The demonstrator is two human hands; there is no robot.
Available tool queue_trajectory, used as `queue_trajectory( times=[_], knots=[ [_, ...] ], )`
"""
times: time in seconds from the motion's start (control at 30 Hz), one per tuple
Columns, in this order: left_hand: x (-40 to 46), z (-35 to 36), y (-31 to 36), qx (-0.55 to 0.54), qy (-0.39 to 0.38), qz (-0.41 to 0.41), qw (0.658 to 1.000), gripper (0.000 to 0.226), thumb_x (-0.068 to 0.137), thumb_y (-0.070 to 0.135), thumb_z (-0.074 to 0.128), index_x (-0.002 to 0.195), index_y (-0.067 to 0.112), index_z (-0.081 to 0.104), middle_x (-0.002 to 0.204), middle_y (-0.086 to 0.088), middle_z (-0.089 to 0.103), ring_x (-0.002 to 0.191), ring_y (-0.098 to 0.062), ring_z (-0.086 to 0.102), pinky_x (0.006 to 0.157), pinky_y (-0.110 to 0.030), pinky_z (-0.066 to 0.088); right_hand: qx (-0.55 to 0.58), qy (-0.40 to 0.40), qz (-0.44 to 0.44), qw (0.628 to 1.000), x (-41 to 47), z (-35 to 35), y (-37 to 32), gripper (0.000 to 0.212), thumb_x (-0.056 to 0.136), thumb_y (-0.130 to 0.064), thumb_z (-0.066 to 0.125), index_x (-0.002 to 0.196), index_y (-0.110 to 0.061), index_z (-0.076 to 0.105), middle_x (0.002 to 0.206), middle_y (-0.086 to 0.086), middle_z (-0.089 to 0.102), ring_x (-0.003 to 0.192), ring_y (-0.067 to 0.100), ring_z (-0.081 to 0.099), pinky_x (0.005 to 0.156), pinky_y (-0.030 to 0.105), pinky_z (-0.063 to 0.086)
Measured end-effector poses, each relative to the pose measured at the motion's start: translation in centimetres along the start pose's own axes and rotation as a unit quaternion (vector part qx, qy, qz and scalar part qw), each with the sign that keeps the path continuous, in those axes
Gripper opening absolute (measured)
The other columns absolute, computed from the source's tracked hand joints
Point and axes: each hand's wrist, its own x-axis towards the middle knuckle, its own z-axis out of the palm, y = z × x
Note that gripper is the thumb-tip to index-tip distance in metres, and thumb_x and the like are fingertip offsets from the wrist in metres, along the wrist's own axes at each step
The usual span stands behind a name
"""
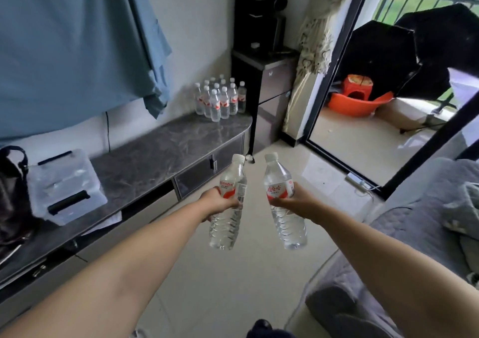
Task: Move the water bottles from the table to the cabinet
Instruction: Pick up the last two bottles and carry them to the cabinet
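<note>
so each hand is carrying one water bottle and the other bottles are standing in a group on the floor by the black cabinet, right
Not quite. In the head view the group of bottles stands on the far end of the grey marble cabinet top, not on the floor. The rest holds: the left hand grips one bottle, the right hand grips another bottle.

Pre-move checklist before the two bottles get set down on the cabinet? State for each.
1. Left hand holds its bottle: ok, fingers wrapped round the label.
2. Right hand holds its bottle: ok.
3. Caps on both bottles: ok, white caps in place.
4. Free space on the cabinet top near the bottle group: ok, bare surface in front of the group.
5. Path to the cabinet free: ok, open floor between.
6. Group standing upright: ok.
</note>
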Motion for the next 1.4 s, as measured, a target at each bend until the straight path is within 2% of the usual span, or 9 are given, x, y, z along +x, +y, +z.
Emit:
queue_trajectory(
  times=[0.3,0.4,0.53,0.63,0.83,0.93,1.03,1.27,1.4],
  knots=[
    [11.9,1.4,7.9,-0.022,0.011,-0.027,0.999,0.047,0.062,0.042,0.082,0.102,0.028,0.061,0.097,0.0,0.066,0.09,-0.022,0.065,0.07,-0.032,0.056,0.006,-0.002,-0.003,1.0,12.9,-9.6,-0.3,0.028,0.082,-0.013,0.075,0.105,-0.005,0.061,0.089,0.011,0.067,0.08,0.021,0.064,0.079,0.037,0.056],
    [16.2,0.6,9.2,-0.026,0.001,-0.029,0.999,0.043,0.062,0.041,0.083,0.096,0.027,0.061,0.088,0.004,0.067,0.077,-0.012,0.064,0.058,-0.022,0.048,0.01,-0.017,0.001,1.0,17.6,-10.0,-0.6,0.031,0.084,-0.011,0.074,0.109,-0.001,0.059,0.088,0.011,0.063,0.074,0.016,0.061,0.066,0.023,0.054],
    [24.3,-2.4,11.3,-0.009,-0.016,-0.041,0.999,0.057,0.06,0.041,0.085,0.108,0.019,0.063,0.097,-0.002,0.069,0.088,-0.02,0.067,0.082,-0.034,0.055,0.028,-0.03,0.011,0.999,25.9,-10.8,-2.1,0.03,0.084,-0.01,0.074,0.109,-0.004,0.057,0.087,0.008,0.063,0.072,0.013,0.061,0.057,0.016,0.053],
    [30.0,-5.6,13.4,0.006,-0.016,-0.037,0.999,0.056,0.06,0.046,0.084,0.106,0.024,0.061,0.095,0.003,0.065,0.087,-0.017,0.063,0.08,-0.03,0.049,0.032,-0.024,0.026,0.999,31.8,-12.0,-3.8,0.023,0.084,-0.011,0.073,0.101,-0.01,0.058,0.082,0.004,0.063,0.069,0.011,0.061,0.052,0.013,0.051],
    [39.2,-12.0,17.9,0.007,-0.013,-0.052,0.999,0.072,0.065,0.047,0.081,0.124,0.014,0.056,0.115,-0.006,0.064,0.101,-0.024,0.062,0.09,-0.035,0.049,0.038,-0.013,0.029,0.999,42.2,-14.8,-8.4,0.016,0.083,-0.016,0.075,0.091,-0.019,0.061,0.08,-0.001,0.068,0.067,0.008,0.065,0.056,0.018,0.054],
    [42.5,-13.8,19.0,-0.018,-0.019,-0.059,0.998,0.066,0.069,0.044,0.08,0.123,0.014,0.056,0.105,-0.002,0.063,0.093,-0.021,0.06,0.083,-0.032,0.048,0.029,-0.01,0.046,0.998,46.8,-15.5,-9.4,0.023,0.081,-0.019,0.077,0.098,-0.013,0.063,0.087,0.007,0.069,0.078,0.02,0.067,0.074,0.037,0.059],
    [45.9,-15.0,19.6,-0.029,-0.007,-0.074,0.997,0.067,0.068,0.043,0.081,0.123,0.013,0.056,0.111,-0.005,0.064,0.101,-0.023,0.061,0.094,-0.036,0.049,0.004,-0.022,0.056,0.998,51.7,-16.1,-10.2,0.031,0.078,-0.022,0.079,0.102,-0.009,0.065,0.096,0.018,0.072,0.088,0.03,0.069,0.086,0.048,0.057],
    [54.4,-15.8,21.5,-0.068,0.012,-0.125,0.99,0.077,0.066,0.041,0.082,0.131,0.011,0.051,0.126,-0.007,0.06,0.112,-0.023,0.058,0.098,-0.037,0.047,-0.046,-0.071,0.061,0.994,64.2,-18.3,-9.9,0.04,0.07,-0.028,0.084,0.103,-0.023,0.063,0.098,0.002,0.074,0.094,0.02,0.07,0.092,0.041,0.055],
    [60.4,-15.2,24.3,-0.118,0.053,-0.138,0.982,0.06,0.071,0.029,0.079,0.123,0.012,0.056,0.112,-0.004,0.064,0.099,-0.019,0.061,0.081,-0.031,0.049,-0.045,-0.117,0.048,0.991,72.4,-21.2,-9.8,0.035,0.07,-0.025,0.084,0.1,-0.022,0.065,0.095,0.003,0.074,0.09,0.02,0.07,0.087,0.038,0.056]
  ],
)
